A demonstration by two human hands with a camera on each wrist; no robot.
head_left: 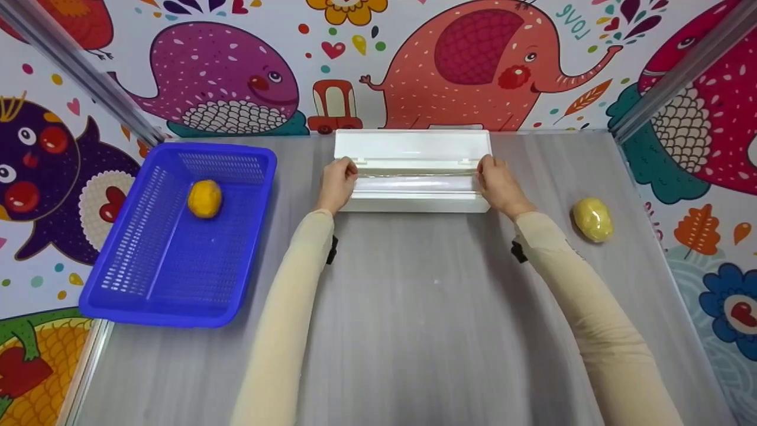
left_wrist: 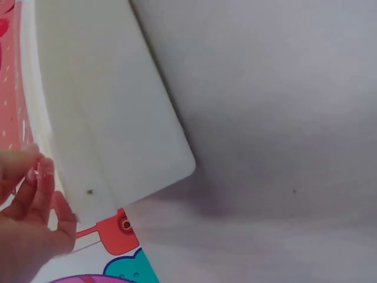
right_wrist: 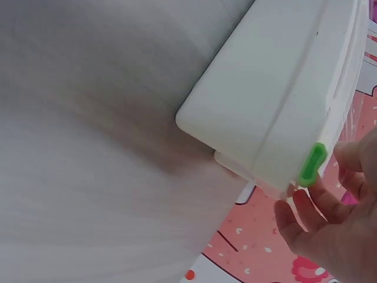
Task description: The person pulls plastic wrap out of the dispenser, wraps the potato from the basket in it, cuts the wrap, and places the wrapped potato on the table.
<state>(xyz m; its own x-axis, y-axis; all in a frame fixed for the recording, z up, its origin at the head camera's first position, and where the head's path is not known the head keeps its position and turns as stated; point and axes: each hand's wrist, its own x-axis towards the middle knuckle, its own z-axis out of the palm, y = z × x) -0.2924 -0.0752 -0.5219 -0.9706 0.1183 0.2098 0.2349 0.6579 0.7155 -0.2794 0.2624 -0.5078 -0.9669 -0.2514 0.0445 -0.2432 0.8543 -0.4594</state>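
A white cling film dispenser (head_left: 414,205) stands at the back of the table with its lid (head_left: 414,142) raised. Clear cling film (head_left: 414,175) stretches across its opening, between the two hands. At the dispenser's left end, the left hand (head_left: 337,184) pinches the film's edge between thumb and fingers; the left wrist view shows this hand (left_wrist: 35,206) beside the white casing. The right hand (head_left: 501,186) pinches the film at the other end. Near its fingers in the right wrist view is a green piece (right_wrist: 313,165) on the dispenser's end.
On the left sits a blue plastic basket (head_left: 248,260) holding one yellow, roundish, fruit-like object (head_left: 205,199). To the right, a paler yellow oval object (head_left: 592,219) with a glossy, film-like surface lies on the grey table (head_left: 414,331). Cartoon-printed walls (head_left: 349,53) enclose the back and sides.
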